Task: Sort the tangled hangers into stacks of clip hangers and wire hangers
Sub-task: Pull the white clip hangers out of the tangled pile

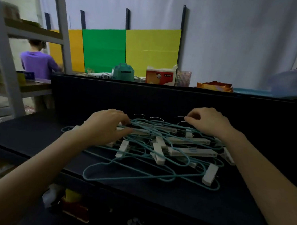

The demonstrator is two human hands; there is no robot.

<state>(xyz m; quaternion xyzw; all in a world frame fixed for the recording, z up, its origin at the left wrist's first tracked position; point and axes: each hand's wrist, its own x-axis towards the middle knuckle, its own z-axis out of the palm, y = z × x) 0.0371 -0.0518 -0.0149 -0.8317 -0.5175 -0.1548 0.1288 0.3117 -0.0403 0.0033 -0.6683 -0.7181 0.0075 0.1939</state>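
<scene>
A tangled heap of hangers (pixel 158 149) lies on the dark table (pixel 32 137). Teal wire hangers (pixel 120 175) are woven through white clip hangers (pixel 193 151) with thin metal hooks. My left hand (pixel 106 124) rests on the heap's left side, its fingers curled round a white clip hanger bar among teal wires. My right hand (pixel 206 121) is at the heap's far right edge and pinches a thin metal hook (pixel 180 117) between thumb and fingertips.
A dark partition (pixel 145 97) rises right behind the heap. Beyond it stand a teal box (pixel 122 71), a tissue pack (pixel 161 76) and a cup (pixel 183 78). A white shelf rack (pixel 3 62) is at the left, with a person in purple (pixel 38 63) behind it.
</scene>
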